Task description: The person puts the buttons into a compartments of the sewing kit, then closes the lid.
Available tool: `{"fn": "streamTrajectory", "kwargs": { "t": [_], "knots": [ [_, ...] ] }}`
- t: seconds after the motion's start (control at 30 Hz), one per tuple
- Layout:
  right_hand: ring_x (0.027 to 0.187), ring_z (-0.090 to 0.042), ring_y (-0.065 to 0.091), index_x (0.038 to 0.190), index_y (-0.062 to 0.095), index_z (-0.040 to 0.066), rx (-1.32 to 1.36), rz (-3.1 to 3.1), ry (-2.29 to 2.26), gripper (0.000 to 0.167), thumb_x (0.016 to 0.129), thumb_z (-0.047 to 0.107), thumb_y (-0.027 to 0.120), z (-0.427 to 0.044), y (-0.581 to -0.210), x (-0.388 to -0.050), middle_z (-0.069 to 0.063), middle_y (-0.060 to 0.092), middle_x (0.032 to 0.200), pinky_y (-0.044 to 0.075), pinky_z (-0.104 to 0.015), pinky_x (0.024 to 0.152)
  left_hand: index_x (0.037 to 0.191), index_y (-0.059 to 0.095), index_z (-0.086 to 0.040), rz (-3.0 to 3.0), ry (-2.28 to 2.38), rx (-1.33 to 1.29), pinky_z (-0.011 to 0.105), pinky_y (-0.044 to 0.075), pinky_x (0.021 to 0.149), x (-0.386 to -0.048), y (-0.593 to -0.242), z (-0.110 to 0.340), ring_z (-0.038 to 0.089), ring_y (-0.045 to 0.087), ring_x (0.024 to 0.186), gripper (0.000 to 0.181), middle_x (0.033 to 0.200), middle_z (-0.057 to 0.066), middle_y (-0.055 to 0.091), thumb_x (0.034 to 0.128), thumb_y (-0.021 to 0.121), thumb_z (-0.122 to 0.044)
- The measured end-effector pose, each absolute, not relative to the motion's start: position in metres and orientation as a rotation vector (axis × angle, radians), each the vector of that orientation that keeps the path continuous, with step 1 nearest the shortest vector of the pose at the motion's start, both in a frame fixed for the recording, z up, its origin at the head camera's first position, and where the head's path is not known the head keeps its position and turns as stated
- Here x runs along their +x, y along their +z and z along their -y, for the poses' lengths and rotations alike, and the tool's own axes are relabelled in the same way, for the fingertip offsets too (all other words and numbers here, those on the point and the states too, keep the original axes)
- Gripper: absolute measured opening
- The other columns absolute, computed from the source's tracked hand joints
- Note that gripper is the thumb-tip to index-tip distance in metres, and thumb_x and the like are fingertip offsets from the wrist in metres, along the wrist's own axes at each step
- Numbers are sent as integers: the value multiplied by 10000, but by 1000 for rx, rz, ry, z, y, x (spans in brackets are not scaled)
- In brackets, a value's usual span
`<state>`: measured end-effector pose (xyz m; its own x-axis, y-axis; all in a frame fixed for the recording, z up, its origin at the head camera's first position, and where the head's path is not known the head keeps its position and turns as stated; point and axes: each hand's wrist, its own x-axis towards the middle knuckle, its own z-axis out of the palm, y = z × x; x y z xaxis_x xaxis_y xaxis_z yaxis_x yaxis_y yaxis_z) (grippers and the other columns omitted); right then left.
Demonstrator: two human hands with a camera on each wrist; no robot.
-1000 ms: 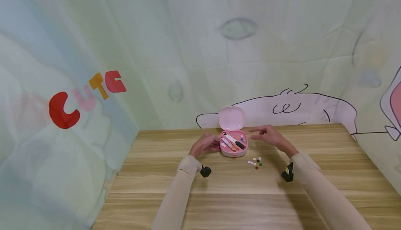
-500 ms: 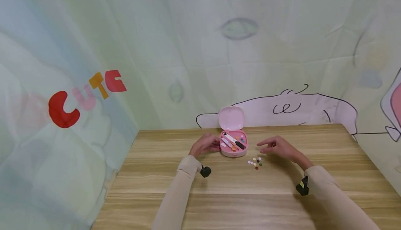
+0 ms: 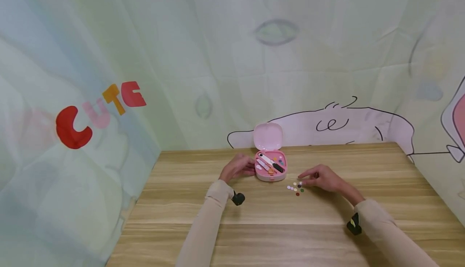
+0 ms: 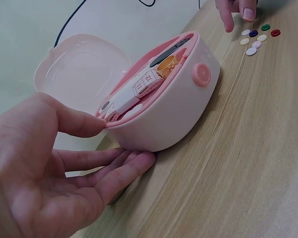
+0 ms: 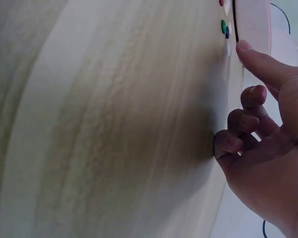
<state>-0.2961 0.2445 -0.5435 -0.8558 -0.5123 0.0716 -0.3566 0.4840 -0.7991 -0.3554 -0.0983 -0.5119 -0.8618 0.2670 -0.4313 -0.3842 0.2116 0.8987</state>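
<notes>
Loose buttons (image 4: 262,37) beside a pink box (image 4: 169,111) on a wooden table (image 3: 276,234). The buttons, in white, cream, pale pink, red, green and blue, lie flat in a small cluster near the box's front right corner; the lid (image 3: 268,136) stands raised behind. The right hand (image 3: 323,178) is just beside the cluster, its foremost fingertips parted with nothing visible between them; contact with a button cannot be told. The left hand (image 4: 45,173) touches the box's left side, thumb at the rim and fairly straight fingers near the base. Handling (judged): the buttons should be very light, stiff, smooth and hard to break, but so thin that they would skid under a fingertip; each is best pinched by opposite edges, with a nail beneath the rim. The box looks like light, rigid, rather slippery plastic, best held by its lower walls, since the raised lid may tip it backward.
</notes>
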Motion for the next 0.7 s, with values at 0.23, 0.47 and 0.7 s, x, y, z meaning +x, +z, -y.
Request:
{"fn": "streamTrajectory", "kwargs": {
  "t": [0.23,0.47,0.7],
  "knots": [
    [678,-76,482,1080,804,43,-744,-2573,-1282,172,914,82,784,-242,-545,-294,-47,775,1012,404,-194,572,1179,663,101,-1992,1691,-98,375,616,892,-355,-510,98,206,689,856,248,1065,201,714,1026,568,-69],
    [715,-63,538,1047,813,47,-751,-2607,-1281,140,912,70,783,-241,-551,-293,-57,780,1007,447,-196,589,1160,663,98,-1986,1700,-95,381,614,900,-354,-510,98,208,682,854,233,1046,192,708,1024,562,-62],
    [744,-82,570,1006,820,72,-746,-2621,-1262,100,919,61,774,-242,-551,-293,-41,781,987,472,-202,613,1138,666,85,-1984,1699,-104,387,610,912,-355,-509,98,202,678,845,218,1014,171,702,1018,569,-69]
  ]
}}
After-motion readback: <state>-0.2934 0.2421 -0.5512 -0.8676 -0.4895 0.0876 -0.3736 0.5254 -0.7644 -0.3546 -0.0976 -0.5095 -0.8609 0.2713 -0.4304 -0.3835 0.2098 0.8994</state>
